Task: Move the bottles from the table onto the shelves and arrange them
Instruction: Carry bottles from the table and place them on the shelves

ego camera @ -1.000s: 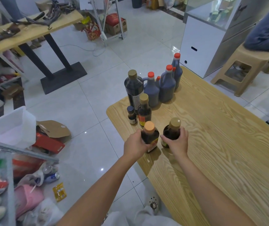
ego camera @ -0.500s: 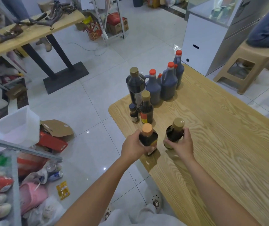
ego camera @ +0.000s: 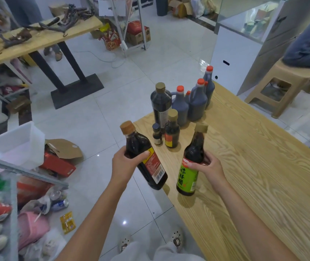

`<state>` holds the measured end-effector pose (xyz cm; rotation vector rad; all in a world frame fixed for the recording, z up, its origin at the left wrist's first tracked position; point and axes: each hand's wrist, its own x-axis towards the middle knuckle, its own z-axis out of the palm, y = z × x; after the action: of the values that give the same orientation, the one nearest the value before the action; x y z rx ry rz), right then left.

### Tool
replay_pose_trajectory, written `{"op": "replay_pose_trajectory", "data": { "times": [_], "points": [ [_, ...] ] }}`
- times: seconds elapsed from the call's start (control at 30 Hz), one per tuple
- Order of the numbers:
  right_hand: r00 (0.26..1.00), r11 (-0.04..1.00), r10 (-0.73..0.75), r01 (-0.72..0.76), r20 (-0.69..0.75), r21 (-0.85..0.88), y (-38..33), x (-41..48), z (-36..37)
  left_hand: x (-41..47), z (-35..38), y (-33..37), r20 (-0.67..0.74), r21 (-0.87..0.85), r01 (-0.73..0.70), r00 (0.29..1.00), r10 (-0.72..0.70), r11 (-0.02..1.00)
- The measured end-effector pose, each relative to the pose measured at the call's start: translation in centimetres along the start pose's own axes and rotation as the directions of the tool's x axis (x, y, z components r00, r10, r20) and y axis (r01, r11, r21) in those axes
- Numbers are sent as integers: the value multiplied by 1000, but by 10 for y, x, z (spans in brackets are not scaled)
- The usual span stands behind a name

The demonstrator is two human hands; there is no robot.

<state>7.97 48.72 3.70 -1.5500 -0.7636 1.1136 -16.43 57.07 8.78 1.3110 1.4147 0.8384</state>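
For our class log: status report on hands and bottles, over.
Left hand grips red-label bottle, tilted. Right hand grips green-label bottle. Nothing blocking either.

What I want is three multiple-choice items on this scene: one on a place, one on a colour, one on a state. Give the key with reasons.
1. Where is the smallest bottle?
A. in a sink
B. on the table, beside a gold-capped bottle
C. on a chair
2. What colour is the label on the right-hand bottle?
A. blue
B. green
C. white
3. How is the left-hand bottle?
A. upright on the table
B. lying flat on the table
C. tilted, held up

Key: 1 B, it stands near the table's corner; 2 B, green shows below the right hand; 3 C, the left hand grips it, cap leaning left.
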Motion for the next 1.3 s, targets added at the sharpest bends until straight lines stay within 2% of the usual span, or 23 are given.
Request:
{"op": "replay_pose_trajectory", "data": {
  "times": [0.13, 0.27, 0.43, 0.53, 0.67, 0.93, 1.13, 1.3],
  "points": [
    [984, 995, -98, 101, 147, -12, -49, 4, 44, 2, -42, 34, -93, -129, -94, 992, 82, 987],
    [937, 980, -200, 198, 287, 33, -106, 9, 102, 2, -95, 65, -227, -244, -179, 966, 124, 953],
    [845, 949, -314, 281, 433, 140, -178, 16, 201, 3, -184, 94, -456, -289, -322, 875, 166, 902],
    [761, 920, -392, 335, 518, 204, -219, 19, 270, 2, -245, 107, -576, -279, -428, 791, 207, 860],
    [610, 865, -493, 423, 621, 271, -267, 12, 372, -3, -328, 116, -707, -165, -517, 656, 265, 840],
    [308, 795, -573, 433, 759, 425, -322, -24, 553, -23, -462, 125, -845, 58, -599, 396, 358, 799],
    [66, 716, -637, 421, 768, 558, -360, -48, 646, -28, -540, 143, -886, 259, -513, 211, 413, 818],
    [-45, 718, -636, 331, 770, 613, -390, -42, 724, -6, -593, 157, -905, 365, -425, 47, 423, 828]
  ]
}}
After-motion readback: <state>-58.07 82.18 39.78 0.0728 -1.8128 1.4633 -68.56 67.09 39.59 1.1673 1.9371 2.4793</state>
